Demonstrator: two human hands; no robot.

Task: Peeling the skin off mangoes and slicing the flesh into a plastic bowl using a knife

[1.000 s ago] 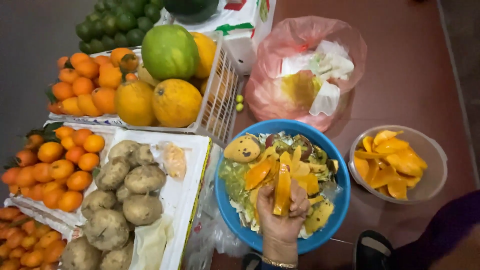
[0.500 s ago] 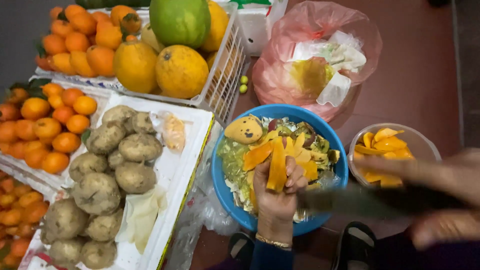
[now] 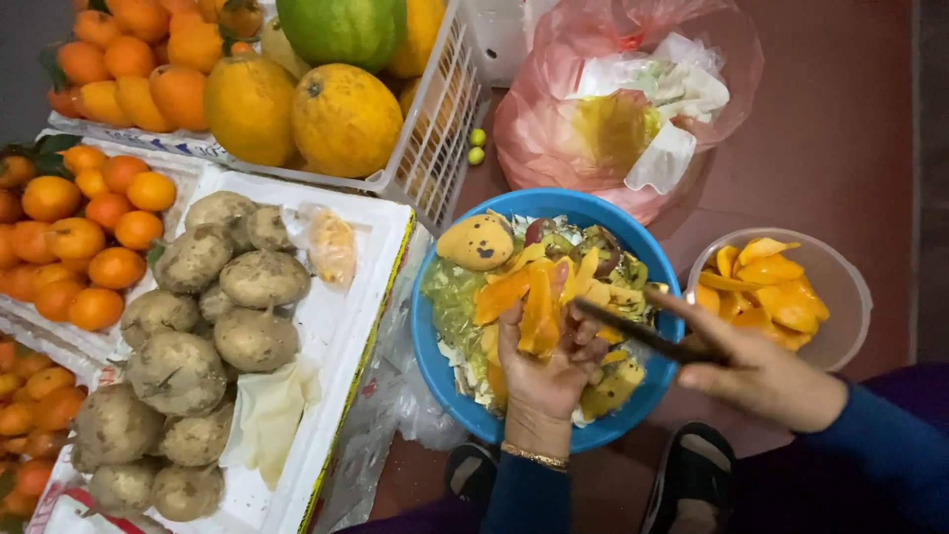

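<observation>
Mango slices point(image 3: 534, 302) sit clasped in the left hand point(image 3: 544, 366); right hand point(image 3: 756, 371) grips a knife point(image 3: 633, 331) (blade touching them).

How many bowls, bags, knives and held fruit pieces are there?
Blue bowl: 1
Clear bowl: 1
Pink bag: 1
Knife: 1
Orange fruit piece held in left hand: 1
Total: 5

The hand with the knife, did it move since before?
Yes. The right hand with the knife came in from the right, over the blue bowl.
</observation>
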